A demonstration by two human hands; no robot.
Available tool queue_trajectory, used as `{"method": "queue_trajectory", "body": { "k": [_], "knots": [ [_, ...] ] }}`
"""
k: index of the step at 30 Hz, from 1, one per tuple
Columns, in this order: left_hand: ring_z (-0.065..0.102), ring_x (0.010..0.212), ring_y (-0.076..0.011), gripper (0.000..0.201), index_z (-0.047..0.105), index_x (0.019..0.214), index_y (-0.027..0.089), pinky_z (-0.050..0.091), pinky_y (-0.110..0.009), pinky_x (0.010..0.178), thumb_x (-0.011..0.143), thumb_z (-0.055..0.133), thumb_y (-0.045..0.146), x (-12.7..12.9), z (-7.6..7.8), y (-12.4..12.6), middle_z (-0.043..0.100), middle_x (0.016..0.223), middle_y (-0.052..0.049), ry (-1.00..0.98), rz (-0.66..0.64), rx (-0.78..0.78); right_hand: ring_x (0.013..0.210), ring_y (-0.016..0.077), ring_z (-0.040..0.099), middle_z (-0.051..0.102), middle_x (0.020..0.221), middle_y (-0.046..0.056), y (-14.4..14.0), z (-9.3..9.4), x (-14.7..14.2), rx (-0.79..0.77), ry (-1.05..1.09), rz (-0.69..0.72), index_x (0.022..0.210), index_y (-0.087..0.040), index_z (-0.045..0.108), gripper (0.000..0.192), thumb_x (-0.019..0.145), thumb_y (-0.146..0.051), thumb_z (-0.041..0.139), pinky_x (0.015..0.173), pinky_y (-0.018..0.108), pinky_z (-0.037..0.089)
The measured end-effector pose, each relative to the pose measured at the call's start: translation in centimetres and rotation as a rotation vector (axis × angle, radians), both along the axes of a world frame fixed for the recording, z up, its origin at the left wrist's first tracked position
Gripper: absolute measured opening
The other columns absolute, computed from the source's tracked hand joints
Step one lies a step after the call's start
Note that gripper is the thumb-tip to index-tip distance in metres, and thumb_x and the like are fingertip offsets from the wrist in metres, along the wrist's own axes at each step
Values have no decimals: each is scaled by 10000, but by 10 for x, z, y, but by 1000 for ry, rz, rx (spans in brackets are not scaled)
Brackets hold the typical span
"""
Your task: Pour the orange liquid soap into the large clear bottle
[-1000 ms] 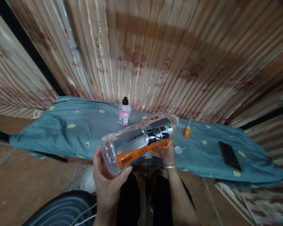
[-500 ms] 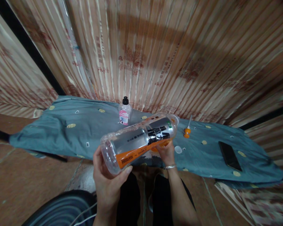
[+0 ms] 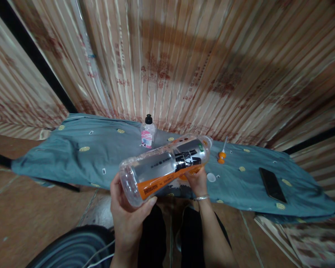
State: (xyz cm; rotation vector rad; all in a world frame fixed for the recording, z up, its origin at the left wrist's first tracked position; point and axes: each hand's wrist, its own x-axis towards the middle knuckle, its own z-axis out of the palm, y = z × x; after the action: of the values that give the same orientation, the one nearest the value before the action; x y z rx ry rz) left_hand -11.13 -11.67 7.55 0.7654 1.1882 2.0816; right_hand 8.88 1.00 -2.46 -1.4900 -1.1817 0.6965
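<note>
I hold a large clear plastic bottle (image 3: 164,168) with a silver, black and orange label, tilted on its side in front of me. My left hand (image 3: 125,212) cups its base, thumb against the orange band. My right hand (image 3: 197,181), a bracelet at the wrist, grips it from below near the neck end. The bottle's mouth points to the right and away from me. A small white cap (image 3: 211,177) lies on the blue-grey cloth (image 3: 80,156) just right of my right hand.
A small bottle with a black cap and pink label (image 3: 147,134) stands on the cloth by the wall. An orange-handled tool (image 3: 221,155) and a black phone (image 3: 272,184) lie further right. Striped curtains hang behind. A dark round object (image 3: 72,247) sits at lower left.
</note>
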Motion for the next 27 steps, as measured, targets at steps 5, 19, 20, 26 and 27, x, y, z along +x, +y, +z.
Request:
{"method": "queue_trajectory", "body": {
  "k": [5, 19, 20, 26, 27],
  "knots": [
    [673, 1118, -249, 833, 660, 1264, 232, 552, -292, 908, 500, 991, 224, 1, 1, 0, 698, 1228, -64, 4, 2, -7, 909, 318, 761, 781, 1022, 110, 0, -3, 2, 13, -17, -10, 1070, -222, 579, 686, 549, -550, 882, 813, 459, 622],
    [684, 1117, -241, 835, 674, 1261, 237, 566, -277, 894, 491, 996, 208, 0, -1, 0, 704, 1232, -64, -13, 4, 0, 907, 307, 762, 778, 1044, 121, -1, 0, 1, 9, -2, 15, 1087, -207, 571, 710, 557, -569, 872, 829, 446, 614],
    [686, 1113, -242, 827, 673, 1259, 237, 571, -282, 888, 497, 993, 205, 0, -1, 0, 704, 1233, -65, -9, 2, 3, 912, 313, 762, 776, 1046, 128, -1, 0, 1, 4, -7, 10, 1085, -202, 572, 713, 551, -567, 872, 833, 450, 611],
    [693, 1109, -264, 837, 663, 1263, 233, 579, -309, 882, 494, 994, 233, 0, -1, 0, 706, 1230, -72, 1, 6, -20, 903, 305, 763, 776, 1017, 103, 0, 1, 0, 20, 1, -6, 1076, -212, 566, 705, 545, -556, 875, 838, 450, 617],
    [688, 1120, -267, 839, 662, 1264, 233, 576, -310, 889, 494, 995, 240, 0, -1, -1, 704, 1232, -72, 1, 8, -26, 908, 299, 762, 777, 1025, 97, 0, 0, 0, 29, 4, 6, 1079, -219, 564, 696, 555, -556, 874, 846, 448, 617]
  ]
}}
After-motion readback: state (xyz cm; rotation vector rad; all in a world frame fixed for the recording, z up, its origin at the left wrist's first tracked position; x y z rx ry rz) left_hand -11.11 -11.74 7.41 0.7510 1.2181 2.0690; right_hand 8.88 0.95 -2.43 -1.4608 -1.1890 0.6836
